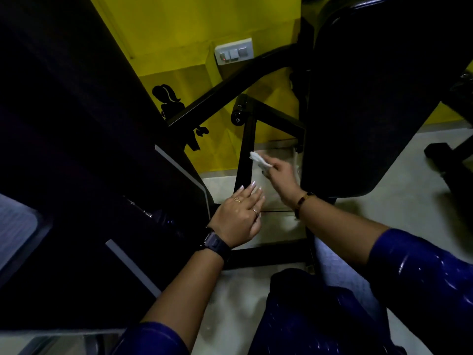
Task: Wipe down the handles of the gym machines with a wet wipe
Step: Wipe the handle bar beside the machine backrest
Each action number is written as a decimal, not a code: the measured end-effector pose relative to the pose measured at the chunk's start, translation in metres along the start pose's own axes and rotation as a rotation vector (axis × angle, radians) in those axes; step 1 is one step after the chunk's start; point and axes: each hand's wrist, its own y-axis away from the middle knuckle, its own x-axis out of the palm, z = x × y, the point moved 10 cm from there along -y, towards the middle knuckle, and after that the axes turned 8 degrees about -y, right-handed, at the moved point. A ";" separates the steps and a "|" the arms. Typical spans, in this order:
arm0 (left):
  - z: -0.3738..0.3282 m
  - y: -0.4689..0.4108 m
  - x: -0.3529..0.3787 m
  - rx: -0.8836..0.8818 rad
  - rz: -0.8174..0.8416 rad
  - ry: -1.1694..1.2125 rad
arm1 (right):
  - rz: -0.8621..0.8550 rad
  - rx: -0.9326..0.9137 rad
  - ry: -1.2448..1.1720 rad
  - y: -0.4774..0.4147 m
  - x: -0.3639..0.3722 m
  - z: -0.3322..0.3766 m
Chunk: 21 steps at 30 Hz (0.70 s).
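The right hand (280, 175) pinches a crumpled white wet wipe (259, 160), whose free end reaches the right edge of a slanting black metal frame bar (246, 149) of the gym machine. The left hand (238, 216), fingers straight and together, hovers near the bar's lower part; whether it touches is unclear. It has two rings and a dark wristwatch (215, 243). A large black padded cushion (371, 98) fills the right. Behind are a yellow wall (192, 21) and a white switch plate (234, 51).
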 end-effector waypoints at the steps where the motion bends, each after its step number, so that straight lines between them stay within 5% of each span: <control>1: 0.000 0.000 -0.003 -0.024 -0.044 0.016 | -0.075 0.104 -0.215 0.001 -0.005 -0.009; 4: 0.002 0.005 -0.013 -0.044 -0.218 0.078 | 0.001 0.206 -0.340 0.008 0.006 -0.009; 12: 0.004 0.008 -0.021 -0.066 -0.359 0.099 | 0.306 -0.488 0.531 0.051 0.047 0.030; 21: 0.006 0.011 -0.020 -0.117 -0.360 0.135 | 0.279 -0.420 0.833 -0.029 0.037 0.016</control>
